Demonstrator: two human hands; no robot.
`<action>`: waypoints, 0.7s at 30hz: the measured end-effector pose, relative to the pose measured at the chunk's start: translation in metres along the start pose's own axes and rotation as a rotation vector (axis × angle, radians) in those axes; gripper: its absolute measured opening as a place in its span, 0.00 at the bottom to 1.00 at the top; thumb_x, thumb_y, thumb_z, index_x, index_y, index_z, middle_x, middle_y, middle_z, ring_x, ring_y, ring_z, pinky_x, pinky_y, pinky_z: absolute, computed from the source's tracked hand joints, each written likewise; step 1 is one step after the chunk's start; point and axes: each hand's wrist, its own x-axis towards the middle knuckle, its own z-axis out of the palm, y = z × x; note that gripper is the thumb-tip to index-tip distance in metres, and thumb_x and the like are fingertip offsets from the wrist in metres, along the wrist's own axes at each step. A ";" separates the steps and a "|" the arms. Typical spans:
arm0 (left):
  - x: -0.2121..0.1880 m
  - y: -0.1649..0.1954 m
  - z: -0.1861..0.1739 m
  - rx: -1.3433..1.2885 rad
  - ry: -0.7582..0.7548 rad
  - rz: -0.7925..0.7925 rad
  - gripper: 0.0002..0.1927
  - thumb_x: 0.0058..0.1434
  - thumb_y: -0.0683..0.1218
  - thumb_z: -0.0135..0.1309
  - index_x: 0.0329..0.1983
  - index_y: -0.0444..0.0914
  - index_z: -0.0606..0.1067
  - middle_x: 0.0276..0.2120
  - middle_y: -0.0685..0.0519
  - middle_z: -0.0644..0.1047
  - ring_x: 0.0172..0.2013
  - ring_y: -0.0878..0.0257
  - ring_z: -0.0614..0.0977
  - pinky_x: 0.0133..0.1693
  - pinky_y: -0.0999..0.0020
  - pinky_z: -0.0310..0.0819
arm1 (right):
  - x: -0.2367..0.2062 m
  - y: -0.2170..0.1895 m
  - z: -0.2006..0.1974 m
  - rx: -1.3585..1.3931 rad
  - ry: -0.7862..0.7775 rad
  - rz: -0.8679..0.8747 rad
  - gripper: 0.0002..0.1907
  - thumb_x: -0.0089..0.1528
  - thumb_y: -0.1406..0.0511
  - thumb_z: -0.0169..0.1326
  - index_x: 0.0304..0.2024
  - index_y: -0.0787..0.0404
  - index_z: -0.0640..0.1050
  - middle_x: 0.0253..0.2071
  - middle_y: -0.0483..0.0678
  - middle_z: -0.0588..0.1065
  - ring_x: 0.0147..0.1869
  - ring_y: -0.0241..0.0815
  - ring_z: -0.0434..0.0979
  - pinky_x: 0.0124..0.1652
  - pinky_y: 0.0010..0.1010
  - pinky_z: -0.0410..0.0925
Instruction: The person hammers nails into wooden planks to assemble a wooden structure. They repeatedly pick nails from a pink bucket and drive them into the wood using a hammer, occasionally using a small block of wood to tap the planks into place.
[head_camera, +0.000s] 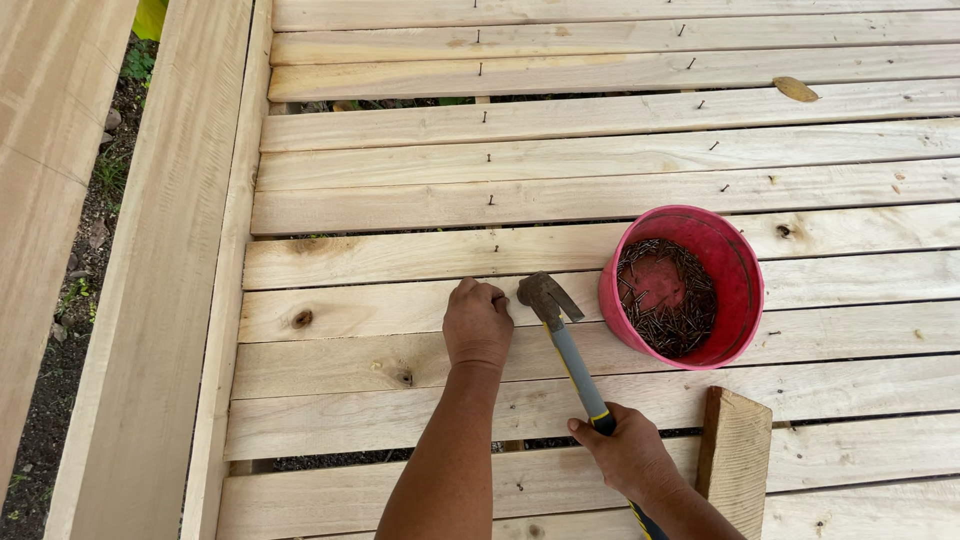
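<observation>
My left hand (478, 323) rests knuckles-up on a pale wooden plank (330, 312), fingers pinched together at its far edge; whatever it pinches is hidden. My right hand (628, 452) grips the grey, yellow-trimmed handle of a claw hammer (562, 338). The hammer's dark steel head sits just right of my left fingertips, close above the plank. A red plastic bucket (735, 258) with several dark nails in its bottom stands on the planks right of the hammer head.
Rows of pale planks (600, 160) run left to right with narrow gaps and nails standing partly driven in two lines. A short wood offcut (735, 455) lies beside my right wrist. Long boards (160, 300) border the left, with soil beyond. A dry leaf (795, 89) lies far right.
</observation>
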 end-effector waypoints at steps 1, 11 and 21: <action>0.001 0.001 -0.001 0.000 -0.011 -0.001 0.03 0.56 0.44 0.63 0.28 0.41 0.82 0.36 0.55 0.77 0.43 0.57 0.80 0.44 0.61 0.79 | 0.000 0.000 0.000 -0.019 0.005 -0.004 0.22 0.63 0.51 0.60 0.43 0.65 0.79 0.19 0.47 0.71 0.19 0.36 0.68 0.25 0.32 0.70; 0.005 0.006 -0.016 -0.035 -0.091 -0.035 0.05 0.54 0.46 0.66 0.26 0.42 0.81 0.35 0.58 0.76 0.41 0.59 0.81 0.41 0.62 0.79 | -0.013 0.001 -0.007 0.025 0.051 -0.116 0.22 0.61 0.52 0.62 0.38 0.65 0.80 0.17 0.47 0.69 0.18 0.37 0.66 0.24 0.35 0.66; 0.006 -0.003 -0.014 -0.047 -0.081 -0.047 0.08 0.54 0.46 0.67 0.26 0.40 0.79 0.34 0.58 0.76 0.38 0.59 0.81 0.40 0.62 0.79 | -0.024 -0.013 -0.015 -0.139 0.023 -0.137 0.22 0.62 0.50 0.61 0.39 0.65 0.79 0.16 0.48 0.71 0.18 0.35 0.70 0.26 0.34 0.69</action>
